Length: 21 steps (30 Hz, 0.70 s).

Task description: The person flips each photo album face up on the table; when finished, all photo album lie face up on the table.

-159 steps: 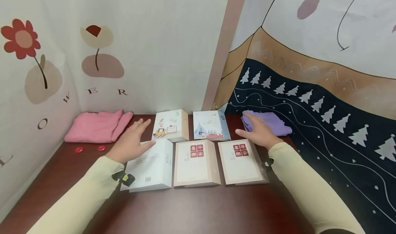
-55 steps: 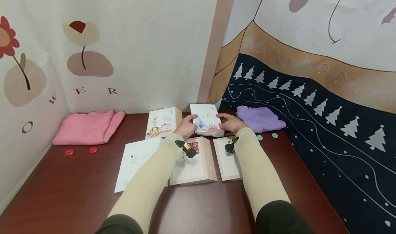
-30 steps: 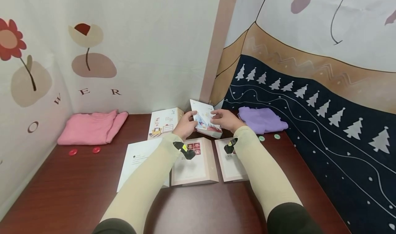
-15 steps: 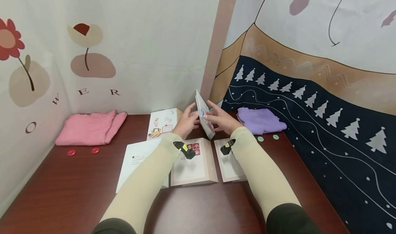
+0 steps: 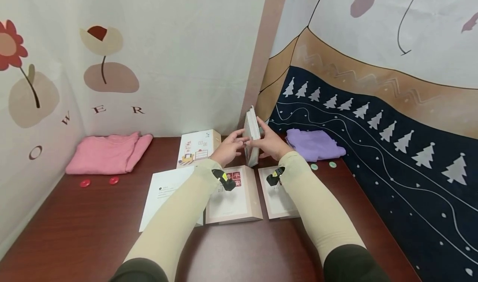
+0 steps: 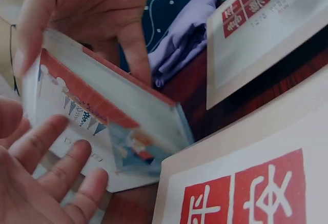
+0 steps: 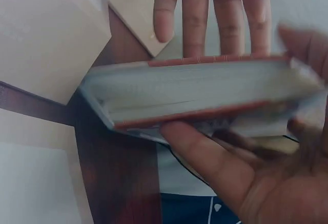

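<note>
Your left hand (image 5: 229, 147) presses straight fingers flat against the illustrated book (image 5: 252, 136), stood on edge at the table's far middle; your right hand (image 5: 269, 144) clasps its other face, thumb curled under. You're mid-upending; next, I'd judge, steady it upright.

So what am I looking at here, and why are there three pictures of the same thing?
No machine: a person wears three cameras, one on the head and one on each wrist. The head view looks down on a dark red table. The left hand and right hand hold a book on edge between them; the wrist views show it close up, fingers on both sides. Lying flat are an illustrated book, a white book and two beige books, with a pink cloth, a purple cloth and small buttons.
</note>
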### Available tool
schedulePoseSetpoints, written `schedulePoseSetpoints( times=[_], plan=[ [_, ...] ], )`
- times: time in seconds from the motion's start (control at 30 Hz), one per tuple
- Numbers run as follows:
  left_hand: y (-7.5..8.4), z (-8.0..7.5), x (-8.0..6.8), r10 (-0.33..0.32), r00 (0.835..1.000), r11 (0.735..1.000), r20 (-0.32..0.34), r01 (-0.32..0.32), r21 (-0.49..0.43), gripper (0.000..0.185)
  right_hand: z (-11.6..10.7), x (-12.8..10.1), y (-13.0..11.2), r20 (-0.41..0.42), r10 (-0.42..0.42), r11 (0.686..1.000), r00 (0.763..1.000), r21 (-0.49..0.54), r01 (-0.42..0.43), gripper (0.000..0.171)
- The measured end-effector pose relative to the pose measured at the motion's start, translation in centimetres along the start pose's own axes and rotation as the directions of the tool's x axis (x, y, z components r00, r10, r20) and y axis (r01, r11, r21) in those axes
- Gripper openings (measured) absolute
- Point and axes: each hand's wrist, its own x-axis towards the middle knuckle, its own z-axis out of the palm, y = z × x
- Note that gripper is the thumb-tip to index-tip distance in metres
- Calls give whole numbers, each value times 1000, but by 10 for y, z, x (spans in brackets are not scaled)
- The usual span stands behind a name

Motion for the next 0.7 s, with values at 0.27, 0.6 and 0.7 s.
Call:
schedulePoseSetpoints(
  times=[0.27,0.6,0.7],
  plan=[
    [-7,2,2,-76,997,970,25,68,233,57,-7,-1,11,-187,42,997,981,-55,-53,99],
    [-13,1,-1,-143,989,921,-36,146,361,60,-29,3,40,-278,50,957,959,-263,-126,97],
    [-14,1,0,-157,986,912,-49,164,376,62,-30,3,43,-253,78,960,964,-240,-141,94]
  ],
)
